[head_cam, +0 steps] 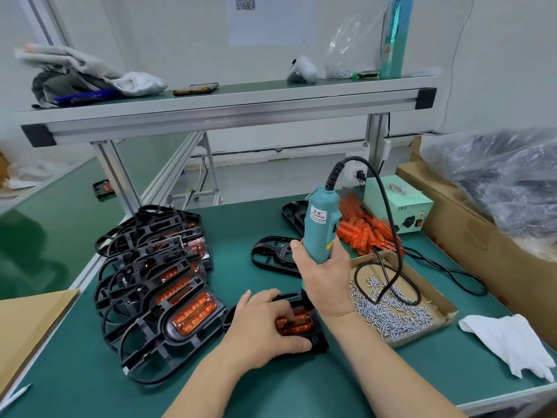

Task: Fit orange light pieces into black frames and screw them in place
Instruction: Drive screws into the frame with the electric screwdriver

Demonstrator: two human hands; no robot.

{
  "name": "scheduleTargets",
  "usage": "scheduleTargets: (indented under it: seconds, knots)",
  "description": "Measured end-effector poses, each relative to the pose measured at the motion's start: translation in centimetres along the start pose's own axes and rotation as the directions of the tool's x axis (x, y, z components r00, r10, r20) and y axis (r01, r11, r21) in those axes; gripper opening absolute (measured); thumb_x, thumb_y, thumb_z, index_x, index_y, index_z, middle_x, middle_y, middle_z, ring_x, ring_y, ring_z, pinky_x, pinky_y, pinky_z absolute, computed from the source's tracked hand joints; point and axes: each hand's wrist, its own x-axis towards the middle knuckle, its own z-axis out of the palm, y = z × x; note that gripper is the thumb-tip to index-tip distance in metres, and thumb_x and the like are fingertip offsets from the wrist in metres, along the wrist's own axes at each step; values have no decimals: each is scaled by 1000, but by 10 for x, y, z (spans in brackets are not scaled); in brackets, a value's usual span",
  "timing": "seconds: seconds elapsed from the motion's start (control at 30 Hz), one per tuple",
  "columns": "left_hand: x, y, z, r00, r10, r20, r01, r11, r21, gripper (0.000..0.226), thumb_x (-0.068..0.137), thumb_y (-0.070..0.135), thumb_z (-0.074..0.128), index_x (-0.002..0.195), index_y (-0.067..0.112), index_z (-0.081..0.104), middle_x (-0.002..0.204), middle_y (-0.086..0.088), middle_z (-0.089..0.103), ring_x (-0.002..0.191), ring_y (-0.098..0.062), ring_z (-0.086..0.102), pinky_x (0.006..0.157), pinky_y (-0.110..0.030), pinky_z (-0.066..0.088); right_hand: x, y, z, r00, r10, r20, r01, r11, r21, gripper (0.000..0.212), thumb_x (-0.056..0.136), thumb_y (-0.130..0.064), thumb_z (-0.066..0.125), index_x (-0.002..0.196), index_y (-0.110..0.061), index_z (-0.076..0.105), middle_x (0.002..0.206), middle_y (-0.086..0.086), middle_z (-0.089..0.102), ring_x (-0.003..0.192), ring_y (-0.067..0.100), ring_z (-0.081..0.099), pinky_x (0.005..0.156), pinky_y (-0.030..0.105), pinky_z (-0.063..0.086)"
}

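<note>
Bench: green mat (241, 224).
Left hand (262, 330): I grip the black frame (316, 342) steady.
Right hand (324, 282): grips screwdriver (321, 218); I want it upright.

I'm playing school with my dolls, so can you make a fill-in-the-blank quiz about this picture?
1. The right hand grips a teal ____.
2. The left hand holds a black frame with an ____ piece inside.
3. The screws lie in a ____ tray.
4. The white glove lies to the ____ of that tray.
Missing words: screwdriver, orange, cardboard, right.
</note>
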Motion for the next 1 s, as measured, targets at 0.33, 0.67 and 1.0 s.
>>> scheduleTargets:
  seconds: [0.33,0.67,1.0]
  knots:
    - [0,2,-3,1000,8,11,-9,999,50,58,54,84,62,92,40,58,128,19,38,136,-9,31,123,-42,0,0,-11,-16,997,21,72,-30,992,126,35,77,-39,77,83,-7,65,65,2,59,62,18,54,62,35,49]
    - [5,13,-13,994,-33,107,18,990,137,47,57,79,67,75,41,46,121,4,50,123,-21,45,121,-47,11,15,-39,-21,992,-71,100,53,984,169,24,81,-31,78,84,-11,66,70,0,62,64,17,56,62,37,51]
    - [53,81,8,974,141,-180,-107,977,184,23,93,30,57,110,29,73,111,3,64,110,-21,53,97,-34,39,64,-19,-78,963,8,-268,16,996,84,38,76,-48,78,81,-15,60,66,14,59,57,30,54,56,45,51]
